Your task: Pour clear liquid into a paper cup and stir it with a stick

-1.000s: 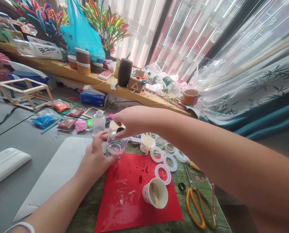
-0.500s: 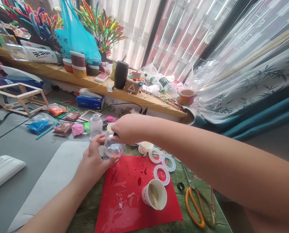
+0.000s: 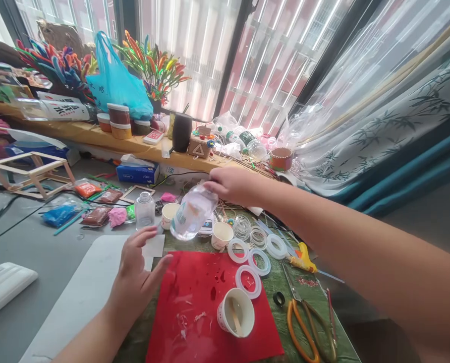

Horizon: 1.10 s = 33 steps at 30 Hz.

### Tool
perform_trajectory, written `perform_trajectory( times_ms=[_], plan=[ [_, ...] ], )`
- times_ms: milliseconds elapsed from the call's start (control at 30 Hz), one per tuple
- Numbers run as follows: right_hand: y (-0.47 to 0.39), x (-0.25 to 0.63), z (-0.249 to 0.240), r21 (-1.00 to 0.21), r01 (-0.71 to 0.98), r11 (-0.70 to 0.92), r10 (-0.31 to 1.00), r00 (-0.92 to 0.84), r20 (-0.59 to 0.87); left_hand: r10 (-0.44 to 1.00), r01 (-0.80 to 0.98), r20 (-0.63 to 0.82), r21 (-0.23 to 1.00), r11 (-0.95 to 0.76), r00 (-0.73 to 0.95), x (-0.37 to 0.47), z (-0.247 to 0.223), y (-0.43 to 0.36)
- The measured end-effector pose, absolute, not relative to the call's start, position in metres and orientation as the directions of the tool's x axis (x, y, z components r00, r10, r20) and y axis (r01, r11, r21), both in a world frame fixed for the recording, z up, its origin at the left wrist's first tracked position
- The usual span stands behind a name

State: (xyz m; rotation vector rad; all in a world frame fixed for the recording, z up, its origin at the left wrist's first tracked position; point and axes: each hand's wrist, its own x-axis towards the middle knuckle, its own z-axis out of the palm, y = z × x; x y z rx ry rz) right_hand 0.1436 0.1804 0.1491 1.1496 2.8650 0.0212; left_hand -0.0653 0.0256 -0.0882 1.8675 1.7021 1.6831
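Observation:
My right hand grips a clear plastic bottle by its upper end and holds it tilted above the table, its base toward the lower left. Something pale and a bluish print show through its wall. My left hand is apart from the bottle, thumb and fingers spread, with nothing in it. Below lies a red sheet with wet drops and scraps on it. A paper cup holding a wooden stick stands on its right part. White rings lie at the sheet's upper right edge.
Orange-handled scissors, a black ring and a yellow glue gun lie to the right. Behind stand a small clear bottle and paper cups. White paper and a keyboard-like white object lie left.
My right hand has lifted the bottle up and to the right, out of my left hand. My left hand has let go and its fingers have spread.

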Motion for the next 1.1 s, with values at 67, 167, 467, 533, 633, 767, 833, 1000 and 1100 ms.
perform_trajectory(
  times_ms=[67, 167, 467, 533, 633, 767, 833, 1000, 1100],
  plan=[
    [0.192, 0.168, 0.162, 0.005, 0.775, 0.632, 0.775, -0.631, 0.034, 0.771, 0.628, 0.597, 0.693, -0.354, -0.223, -0.067, -0.085, 0.025],
    [0.209, 0.202, 0.169, 0.003, 0.845, 0.535, 0.841, -0.532, 0.102, 0.840, 0.635, 0.522, 0.701, -0.323, -0.149, -0.070, -0.084, 0.027],
    [0.245, 0.277, 0.138, 0.068, 0.963, 0.261, 0.959, -0.267, 0.096, 0.841, 0.654, 0.522, 0.687, -0.317, -0.141, -0.073, -0.083, 0.032],
    [0.249, 0.290, 0.131, 0.094, 0.969, 0.229, 0.970, -0.235, 0.060, 0.836, 0.656, 0.532, 0.681, -0.326, -0.136, -0.073, -0.083, 0.033],
    [0.254, 0.307, 0.122, 0.126, 0.973, 0.194, 0.981, -0.196, 0.006, 0.818, 0.662, 0.563, 0.658, -0.359, -0.116, -0.071, -0.083, 0.034],
    [0.260, 0.319, 0.106, 0.140, 0.972, 0.188, 0.982, -0.183, -0.049, 0.804, 0.677, 0.588, 0.629, -0.383, -0.091, -0.070, -0.083, 0.036],
    [0.264, 0.322, 0.099, 0.144, 0.972, 0.187, 0.982, -0.180, -0.062, 0.802, 0.682, 0.591, 0.623, -0.383, -0.090, -0.070, -0.084, 0.036],
    [0.276, 0.323, 0.086, 0.152, 0.973, 0.175, 0.984, -0.166, -0.072, 0.798, 0.681, 0.595, 0.625, -0.381, -0.099, -0.071, -0.085, 0.037],
    [0.284, 0.318, 0.079, 0.151, 0.972, 0.179, 0.982, -0.167, -0.087, 0.801, 0.681, 0.590, 0.628, -0.376, -0.102, -0.072, -0.085, 0.037]
  ],
)
